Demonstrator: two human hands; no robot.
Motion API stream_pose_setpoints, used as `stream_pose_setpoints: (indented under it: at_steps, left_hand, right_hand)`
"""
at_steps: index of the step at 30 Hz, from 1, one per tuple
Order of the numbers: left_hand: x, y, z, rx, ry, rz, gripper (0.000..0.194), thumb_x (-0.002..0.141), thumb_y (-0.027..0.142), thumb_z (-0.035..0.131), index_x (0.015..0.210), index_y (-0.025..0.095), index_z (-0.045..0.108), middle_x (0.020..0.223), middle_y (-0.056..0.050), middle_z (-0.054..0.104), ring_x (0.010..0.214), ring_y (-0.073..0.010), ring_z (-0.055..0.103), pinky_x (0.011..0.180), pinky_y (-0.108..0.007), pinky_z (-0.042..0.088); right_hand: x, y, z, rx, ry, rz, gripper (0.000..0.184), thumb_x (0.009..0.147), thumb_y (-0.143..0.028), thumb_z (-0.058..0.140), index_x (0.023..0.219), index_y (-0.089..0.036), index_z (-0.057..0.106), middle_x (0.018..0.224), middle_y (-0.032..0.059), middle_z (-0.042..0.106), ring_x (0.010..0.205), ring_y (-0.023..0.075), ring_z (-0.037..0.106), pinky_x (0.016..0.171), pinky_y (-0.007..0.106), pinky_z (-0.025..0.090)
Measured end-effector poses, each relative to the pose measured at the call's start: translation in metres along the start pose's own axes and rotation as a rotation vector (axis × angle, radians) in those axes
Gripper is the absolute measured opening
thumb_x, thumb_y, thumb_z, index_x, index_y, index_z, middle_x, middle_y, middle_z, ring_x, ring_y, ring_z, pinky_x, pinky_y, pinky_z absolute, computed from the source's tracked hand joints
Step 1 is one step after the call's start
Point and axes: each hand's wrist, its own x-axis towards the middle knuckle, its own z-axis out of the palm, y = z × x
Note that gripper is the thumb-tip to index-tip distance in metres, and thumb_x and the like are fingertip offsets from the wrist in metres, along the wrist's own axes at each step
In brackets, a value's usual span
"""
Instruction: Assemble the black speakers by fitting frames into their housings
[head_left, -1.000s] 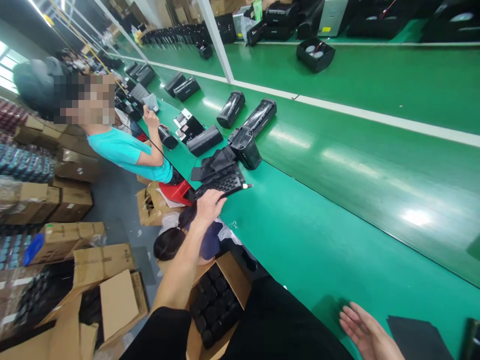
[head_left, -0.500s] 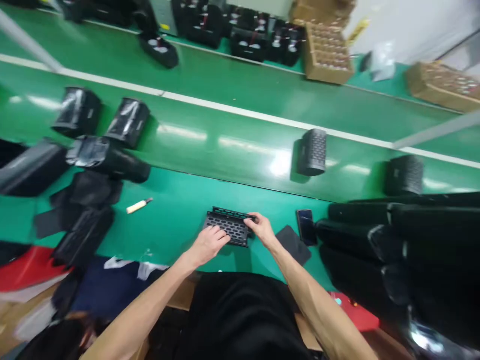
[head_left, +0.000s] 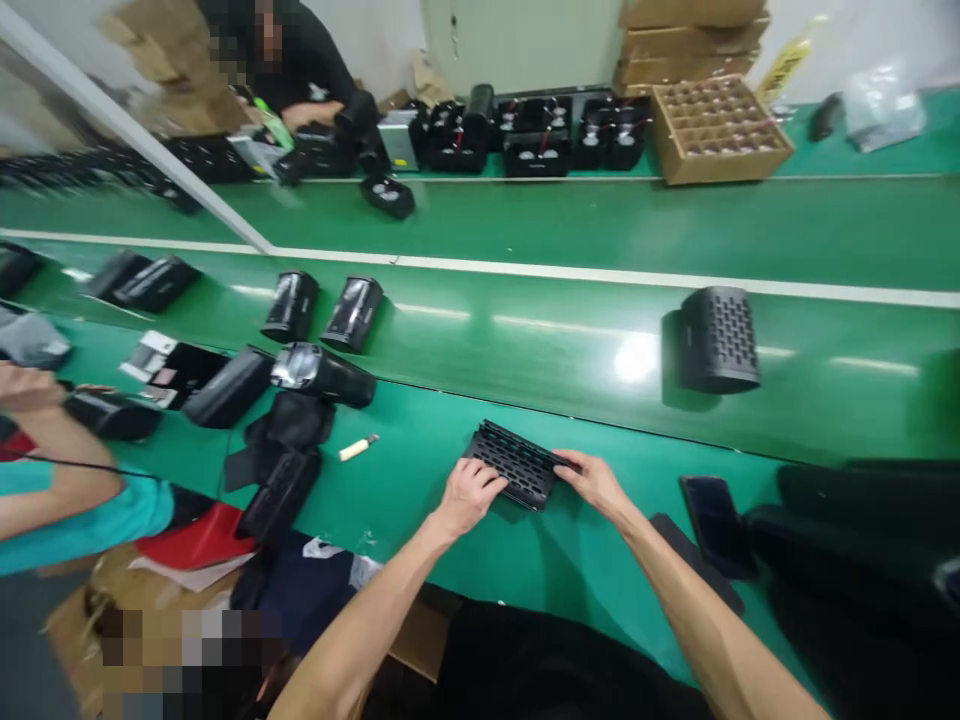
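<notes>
A black perforated grille (head_left: 523, 470) with rows of slots is held just over the green table before me. My left hand (head_left: 466, 494) is closed on its left part, with the fingers curled over the slotted face. At the other end, my right hand (head_left: 591, 480) pinches the raised edge between thumb and fingers. The grille's underside is hidden. To its left on the table lies a utility knife (head_left: 358, 448) with a pale handle.
A phone (head_left: 718, 525) and a dark flat sheet (head_left: 697, 562) lie right of my arm. A finished-looking black speaker (head_left: 720, 340) stands on the conveyor belt (head_left: 525, 360). Several black housings (head_left: 322, 372) crowd the left. Co-workers sit left and across; a divided carton (head_left: 720, 130) stands behind.
The view has swung to the left, so the surroundings appear farther right. Both hands still grip the grille, which now slants more down to the right.
</notes>
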Motion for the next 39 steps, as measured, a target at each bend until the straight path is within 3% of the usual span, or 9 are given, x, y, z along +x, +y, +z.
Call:
stream_pose_setpoints:
  at_steps: [4,6,14,19,24,29,33,36,39]
  left_hand:
    - [-0.015,-0.015,0.002,0.052,-0.050,-0.069,0.019,0.099,0.018,0.058,0.107,0.024,0.074,0.097,-0.006,0.074,0.091,-0.0202,0.059,0.081,-0.038,0.043]
    - [-0.022,-0.022,-0.002,0.061,-0.042,-0.093,0.021,0.098,0.018,0.058,0.109,0.024,0.075,0.097,-0.007,0.074,0.092,-0.0208,0.059,0.082,-0.039,0.044]
    - [-0.031,-0.048,-0.015,0.053,-0.015,-0.090,0.025,0.100,0.015,0.054,0.110,0.023,0.075,0.096,-0.008,0.074,0.093,-0.0211,0.060,0.085,-0.038,0.046]
    - [-0.037,-0.049,-0.027,0.080,-0.030,-0.073,0.021,0.100,0.016,0.055,0.109,0.021,0.073,0.097,-0.007,0.074,0.092,-0.0205,0.060,0.081,-0.035,0.044]
    - [-0.055,-0.060,-0.042,0.164,-0.054,-0.142,0.019,0.100,0.021,0.056,0.107,0.023,0.074,0.095,-0.006,0.074,0.087,-0.0194,0.061,0.077,-0.034,0.043]
    - [-0.066,-0.089,-0.050,0.249,-0.019,-0.348,0.021,0.099,0.021,0.054,0.105,0.020,0.074,0.094,-0.010,0.075,0.086,-0.0239,0.062,0.074,-0.036,0.042]
    - [-0.061,-0.102,-0.053,0.247,-0.022,-0.488,0.024,0.097,0.025,0.055,0.111,0.019,0.073,0.099,-0.014,0.074,0.091,-0.0289,0.061,0.079,-0.041,0.044]
    - [-0.051,-0.091,-0.051,0.224,-0.005,-0.545,0.037,0.093,0.033,0.061,0.127,0.019,0.068,0.119,-0.018,0.070,0.108,-0.0349,0.059,0.091,-0.049,0.046]
    - [-0.038,-0.059,-0.043,0.106,0.122,-0.506,0.038,0.094,0.033,0.062,0.129,0.018,0.065,0.120,-0.017,0.069,0.113,-0.0347,0.060,0.097,-0.051,0.047]
  right_hand:
    - [0.013,0.009,0.008,0.005,-0.039,-0.022,0.038,0.071,-0.043,0.072,0.099,-0.020,0.083,0.069,0.0022,0.077,0.054,0.0208,0.068,0.060,0.037,0.060]
    - [0.014,0.012,0.012,0.008,0.002,-0.020,0.042,0.078,-0.048,0.064,0.102,-0.017,0.081,0.070,0.0043,0.076,0.052,0.0191,0.067,0.058,0.036,0.060]
    - [0.029,-0.011,0.034,-0.103,0.096,-0.143,0.057,0.079,-0.030,0.063,0.135,-0.022,0.068,0.124,0.0107,0.075,0.069,0.0187,0.070,0.080,0.043,0.061]
    - [0.045,-0.039,0.054,-0.185,0.049,-0.279,0.031,0.082,-0.023,0.060,0.103,-0.024,0.083,0.107,0.0093,0.080,0.099,0.0287,0.074,0.099,0.043,0.055]
    - [0.037,-0.035,0.031,-0.248,0.140,-0.265,0.038,0.089,-0.030,0.053,0.115,-0.020,0.079,0.116,0.0125,0.079,0.108,0.0313,0.072,0.103,0.045,0.052]
    - [0.008,-0.010,-0.009,-0.271,0.164,-0.166,0.042,0.088,-0.036,0.050,0.114,-0.018,0.078,0.093,0.0090,0.081,0.085,0.0296,0.073,0.089,0.044,0.056]
    - [-0.038,0.012,-0.017,-0.278,0.131,-0.074,0.031,0.082,-0.036,0.056,0.098,-0.023,0.079,0.083,0.0044,0.078,0.076,0.0257,0.071,0.079,0.039,0.058]
    - [-0.079,0.026,-0.017,-0.314,0.263,0.022,0.028,0.084,-0.044,0.060,0.095,-0.024,0.077,0.100,0.0085,0.078,0.089,0.0264,0.071,0.082,0.038,0.057]
    - [-0.117,0.043,-0.026,-0.364,0.481,0.189,0.038,0.088,-0.058,0.057,0.086,-0.023,0.071,0.085,0.0097,0.075,0.078,0.0273,0.069,0.075,0.039,0.054]
